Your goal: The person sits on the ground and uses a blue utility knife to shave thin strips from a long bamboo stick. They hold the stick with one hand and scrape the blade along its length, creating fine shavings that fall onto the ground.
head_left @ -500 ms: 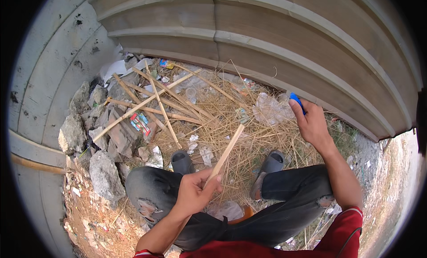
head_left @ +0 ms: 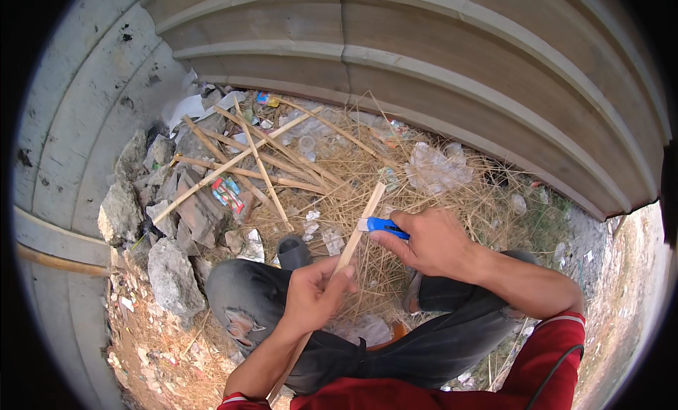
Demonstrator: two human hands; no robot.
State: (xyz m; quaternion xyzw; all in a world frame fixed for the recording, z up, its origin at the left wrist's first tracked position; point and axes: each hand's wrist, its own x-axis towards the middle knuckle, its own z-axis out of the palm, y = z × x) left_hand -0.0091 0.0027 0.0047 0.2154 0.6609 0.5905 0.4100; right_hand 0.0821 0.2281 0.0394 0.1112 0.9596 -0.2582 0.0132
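Observation:
My left hand (head_left: 316,291) is closed round a flat, pale wooden stick (head_left: 370,202), which slants up and to the right above my knees. Its lower end runs back under my left forearm. In my right hand (head_left: 432,242) is a blue utility knife (head_left: 388,228), gripped by its handle. The knife's short blade points left and meets the stick, or lies right over it, partway below the tip. Several more wooden sticks (head_left: 263,171) lie crossed in a loose heap on the ground ahead and to the left.
Broken rocks (head_left: 174,281) are piled at the left beside a pale metal panel (head_left: 78,127). A brown corrugated metal wall (head_left: 438,64) curves along the far side. Dry straw (head_left: 367,156), crumpled plastic (head_left: 432,166) and bright wrappers (head_left: 227,194) litter the ground. One grey slipper (head_left: 292,252) shows.
My right hand has swung left and nearer, bringing the knife from out by the wall onto or over the stick. The left hand keeps its hold, and the stick stands slightly steeper.

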